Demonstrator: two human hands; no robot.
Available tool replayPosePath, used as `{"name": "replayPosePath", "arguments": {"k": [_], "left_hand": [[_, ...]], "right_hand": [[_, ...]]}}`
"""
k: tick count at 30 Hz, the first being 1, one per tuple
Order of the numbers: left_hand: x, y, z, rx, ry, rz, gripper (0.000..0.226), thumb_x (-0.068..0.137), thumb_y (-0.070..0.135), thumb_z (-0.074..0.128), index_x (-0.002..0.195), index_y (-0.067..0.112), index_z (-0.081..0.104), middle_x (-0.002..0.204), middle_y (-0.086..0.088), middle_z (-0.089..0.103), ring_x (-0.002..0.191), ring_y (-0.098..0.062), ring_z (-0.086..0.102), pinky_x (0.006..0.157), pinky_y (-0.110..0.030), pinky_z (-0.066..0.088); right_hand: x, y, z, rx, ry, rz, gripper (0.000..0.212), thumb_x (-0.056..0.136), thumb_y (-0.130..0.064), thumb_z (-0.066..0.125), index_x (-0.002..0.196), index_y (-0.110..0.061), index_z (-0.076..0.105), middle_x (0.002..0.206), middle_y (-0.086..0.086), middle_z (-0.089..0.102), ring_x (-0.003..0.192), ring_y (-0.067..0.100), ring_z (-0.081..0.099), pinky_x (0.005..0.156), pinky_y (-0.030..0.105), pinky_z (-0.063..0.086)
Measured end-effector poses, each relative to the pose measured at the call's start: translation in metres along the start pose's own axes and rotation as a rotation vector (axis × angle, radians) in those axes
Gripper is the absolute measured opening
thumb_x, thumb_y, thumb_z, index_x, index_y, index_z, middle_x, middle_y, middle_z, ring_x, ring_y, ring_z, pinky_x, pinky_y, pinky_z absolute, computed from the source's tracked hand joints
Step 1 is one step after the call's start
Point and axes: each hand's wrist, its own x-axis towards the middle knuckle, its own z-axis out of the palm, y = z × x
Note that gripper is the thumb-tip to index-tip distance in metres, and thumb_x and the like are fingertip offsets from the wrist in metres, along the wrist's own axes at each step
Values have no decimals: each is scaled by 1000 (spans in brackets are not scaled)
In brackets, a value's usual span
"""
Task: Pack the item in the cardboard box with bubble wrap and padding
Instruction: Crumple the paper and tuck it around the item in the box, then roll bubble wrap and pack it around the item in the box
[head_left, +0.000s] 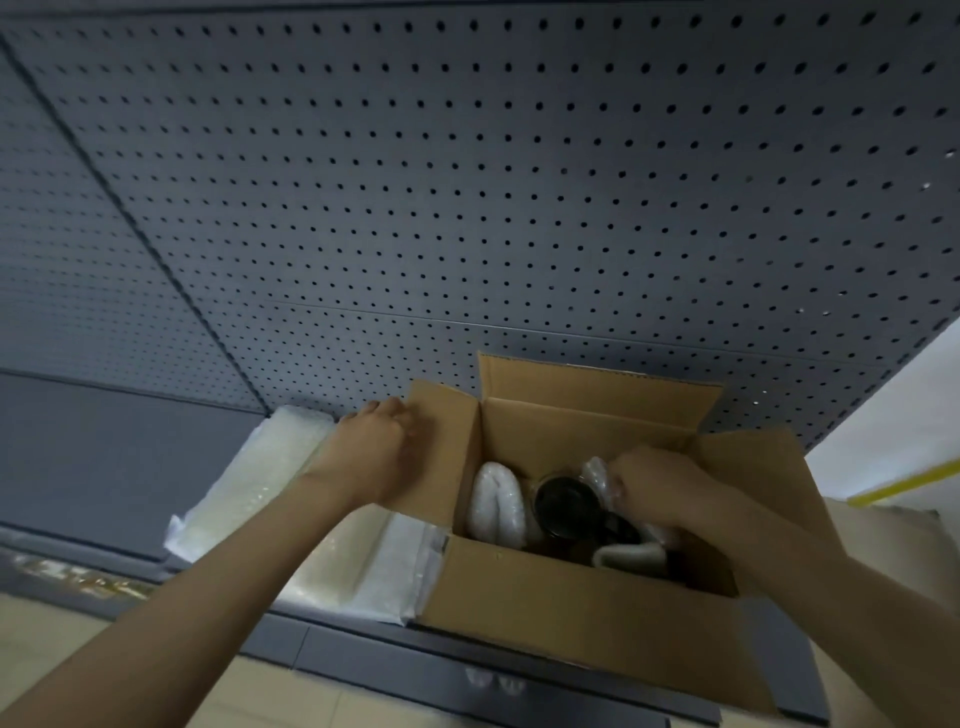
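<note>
An open cardboard box (561, 587) stands on a grey shelf, all its flaps up. Inside sits a dark round item (563, 501) with white rolled padding (496, 506) to its left and another white roll (631, 555) in front. My left hand (371, 452) rests on the box's left flap, fingers curled over its edge. Inside the box at the right, my right hand (660, 488) is closed on a piece of bubble wrap (597, 475) beside the dark item.
A stack of bubble-wrap sheets (260, 478) lies on the shelf left of the box, partly under my left forearm. A grey pegboard wall (467, 182) rises behind. The shelf's front edge (415, 660) runs below the box. A white wall with a yellow strip (904, 486) is at right.
</note>
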Motion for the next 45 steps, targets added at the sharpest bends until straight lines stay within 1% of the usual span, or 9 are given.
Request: {"name": "replayPosePath", "arguments": {"k": [7,15,21,24,29,32,39,42,45], "left_hand": [[-31,-76,0,-22,-22,-147,37,94,37,50,128,20,52,130,-3,54,118,-25,52,95,-35,43],[-48,-209,36,56,-159,-129,42,96,40,46,132,19,47,127,-6,55,114,-25,55,93,-36,44],[-44,-294,56,57,-173,-69,40,94,36,47,128,16,49,124,-8,58,112,-28,57,92,-38,47],[-42,-309,67,60,-200,-12,37,94,34,47,125,14,51,121,-9,58,110,-28,57,91,-38,47],[-31,-312,83,29,-217,41,37,96,37,45,124,13,51,120,-8,59,109,-28,58,92,-39,48],[-25,-307,91,5,-227,73,38,96,38,44,126,15,50,123,-7,58,111,-26,57,92,-38,48],[-21,-301,98,1,-251,121,39,97,36,42,128,14,48,125,-8,56,110,-26,57,90,-37,48],[-21,-299,103,-3,-263,134,38,98,35,41,127,14,49,124,-8,57,110,-27,58,90,-38,48],[-22,-300,103,-10,-261,134,37,99,34,39,128,13,49,125,-8,56,109,-27,58,89,-37,48]], "right_hand": [[29,-107,-50,196,357,-246,19,92,-27,57,107,-20,67,101,-4,71,86,11,64,74,27,53],[74,-264,-50,287,441,-315,18,92,-28,55,104,-26,68,96,-10,70,86,9,65,73,25,53],[106,-342,-20,386,352,-189,15,90,-33,58,101,-29,67,101,-12,65,93,10,59,101,46,41],[117,-358,-2,447,326,-108,16,89,-26,61,103,-21,68,98,-10,61,87,7,56,83,22,43],[134,-353,25,408,347,170,14,89,-15,55,102,-11,58,109,8,57,97,21,56,75,25,43],[133,-350,34,491,379,379,41,90,-17,53,128,-9,41,120,13,48,95,24,56,68,29,45],[157,-352,65,885,30,714,103,80,-48,67,149,-10,1,147,17,29,128,36,43,98,41,46],[167,-369,88,653,-15,701,97,86,-45,61,149,-6,-2,145,16,29,129,33,40,101,41,42],[173,-374,95,493,40,698,67,93,-26,52,145,-5,16,138,15,39,122,30,46,98,40,44]]}}
